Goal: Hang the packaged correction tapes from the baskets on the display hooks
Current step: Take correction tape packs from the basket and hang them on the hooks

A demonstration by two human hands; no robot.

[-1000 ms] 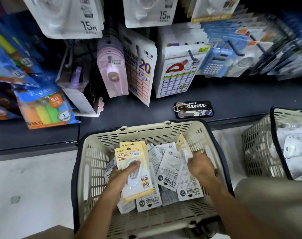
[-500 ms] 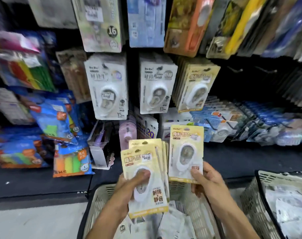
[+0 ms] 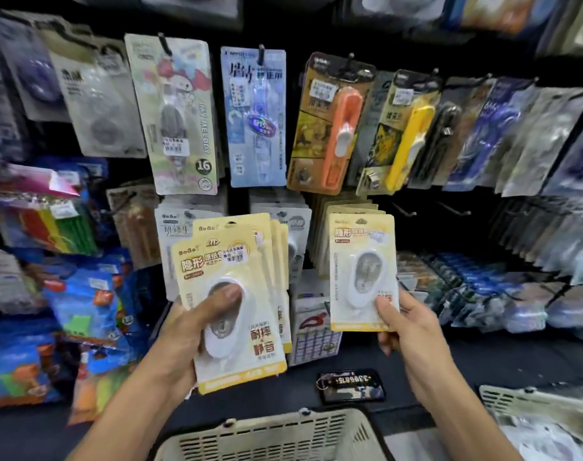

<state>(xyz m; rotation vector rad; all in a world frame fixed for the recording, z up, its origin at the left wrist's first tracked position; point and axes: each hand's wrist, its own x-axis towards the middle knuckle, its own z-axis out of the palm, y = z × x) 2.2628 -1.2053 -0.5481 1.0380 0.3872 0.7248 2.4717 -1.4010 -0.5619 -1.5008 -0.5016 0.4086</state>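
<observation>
Two hands up in front of the display wall, both holding stock. Our left hand [image 3: 180, 334] grips a fanned stack of yellow-and-white carded correction tape packs [image 3: 232, 304], thumb curled over the clear blister of the front pack, the other fingers hidden behind the cards. Our right hand [image 3: 408, 331] pinches a single yellow-and-white carded correction tape pack [image 3: 361, 271] at its lower right corner, thumb on the front, held upright. That single pack sits directly in front of a row of matching yellow packs already hanging on a hook [image 3: 345, 207]; we cannot tell whether its hang hole is on the hook. To the left of that row hang grey-white carded tape packs [image 3: 283, 221], partly covered by the stack.

Upper row of hooks carries a pastel cartoon-printed pack [image 3: 178, 114], a light blue pack [image 3: 255, 118], an orange-bodied tape pack [image 3: 333, 128] and a yellow-bodied one [image 3: 403, 134]. Far right is blurred.

Cream slotted plastic basket [image 3: 273, 437] sits at the bottom edge below the hands; a second cream basket [image 3: 529, 400] at lower right holds white packs. Dark key tag with white digits [image 3: 351, 385] lies on the dark shelf ledge between them.
</observation>
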